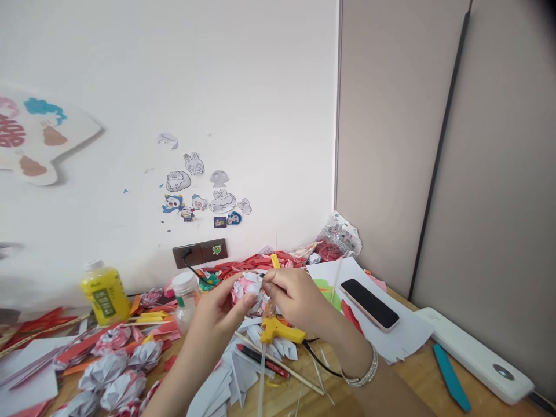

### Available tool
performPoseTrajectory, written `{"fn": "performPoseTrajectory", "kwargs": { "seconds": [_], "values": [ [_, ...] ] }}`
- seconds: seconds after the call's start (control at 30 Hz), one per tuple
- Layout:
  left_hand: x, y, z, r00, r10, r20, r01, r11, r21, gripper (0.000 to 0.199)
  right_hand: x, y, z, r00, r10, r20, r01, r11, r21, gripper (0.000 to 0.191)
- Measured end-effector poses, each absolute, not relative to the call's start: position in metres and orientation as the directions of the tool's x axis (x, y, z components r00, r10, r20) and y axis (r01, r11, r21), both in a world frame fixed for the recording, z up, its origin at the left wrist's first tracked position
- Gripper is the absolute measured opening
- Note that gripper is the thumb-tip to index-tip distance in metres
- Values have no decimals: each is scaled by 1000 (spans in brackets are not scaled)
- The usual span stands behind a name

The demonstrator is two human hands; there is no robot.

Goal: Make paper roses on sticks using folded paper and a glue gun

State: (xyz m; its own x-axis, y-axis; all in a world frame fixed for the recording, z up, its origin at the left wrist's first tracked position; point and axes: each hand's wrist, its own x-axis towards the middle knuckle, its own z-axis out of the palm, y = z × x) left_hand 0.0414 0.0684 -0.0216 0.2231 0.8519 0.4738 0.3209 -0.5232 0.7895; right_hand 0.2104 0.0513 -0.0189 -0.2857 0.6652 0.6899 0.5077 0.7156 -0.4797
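My left hand [219, 310] holds a crumpled pink-and-white paper flower [245, 289] between thumb and fingers. At the flower's right edge, my right hand [297, 292] is closed in a pinch. What its fingertips grip is too small to make out; a thin strand rises above them. Just below the hands lies a yellow hot glue gun [281, 332], a translucent glue stick [261, 379] coming out of its back toward me. White paper pieces [217, 385], a dark red marker [264, 362] and a thin wooden stick [304, 382] are underneath and beside it.
Several finished paper flowers [124, 388] and red paper strips crowd the left. A yellow bottle [104, 292] and a clear white-capped jar [185, 298] stand behind. To the right are a phone [369, 304] on white paper, a teal strip [452, 376] and a long white device [475, 353].
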Motion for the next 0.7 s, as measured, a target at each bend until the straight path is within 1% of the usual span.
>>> {"fn": "performPoseTrajectory", "kwargs": {
  "seconds": [0.03, 0.1, 0.2, 0.3, 0.37, 0.4, 0.47, 0.5, 0.57, 0.6, 0.63, 0.67, 0.7],
  "values": [
    [42, 67, -19, 228, 872, 433, 267, -484, 834, 30, 210, 51, -19, -299, 640, 708, 534, 727, -431, 21],
    [44, 66, -17, 249, 903, 351, 161, -396, 904, 30, 209, 51, -19, -326, 570, 754, 576, 752, -320, 22],
    [45, 65, -19, 296, 921, 251, 91, -289, 953, 42, 207, 52, -23, -384, 427, 819, 632, 768, -104, 21],
    [44, 64, -21, 401, 910, 105, -3, -114, 994, 52, 204, 54, -27, -480, 311, 820, 669, 734, 113, 19],
    [43, 64, -20, 459, 887, 42, -22, -35, 999, 54, 203, 54, -28, -515, 286, 808, 669, 724, 170, 17],
    [43, 65, -20, 451, 891, 46, -11, -46, 999, 54, 202, 55, -29, -514, 288, 808, 662, 732, 161, 17],
    [41, 66, -20, 369, 923, 107, 12, -120, 993, 51, 202, 56, -29, -474, 322, 820, 642, 763, 72, 18],
    [41, 67, -20, 306, 937, 169, 20, -183, 983, 49, 203, 56, -29, -438, 356, 826, 625, 781, -5, 19],
    [40, 68, -22, 190, 927, 323, 31, -335, 942, 46, 204, 58, -28, -341, 465, 817, 574, 792, -211, 23],
    [39, 69, -23, 171, 896, 409, 62, -424, 904, 46, 204, 59, -28, -293, 528, 797, 532, 783, -323, 25],
    [39, 68, -24, 186, 844, 504, 124, -529, 840, 46, 205, 60, -28, -251, 590, 767, 477, 765, -433, 26],
    [40, 68, -26, 232, 769, 595, 205, -637, 744, 46, 205, 61, -28, -213, 649, 730, 412, 737, -535, 25],
    [40, 68, -28, 298, 686, 664, 290, -727, 622, 47, 205, 61, -27, -186, 701, 688, 342, 703, -624, 24]
  ]
}}
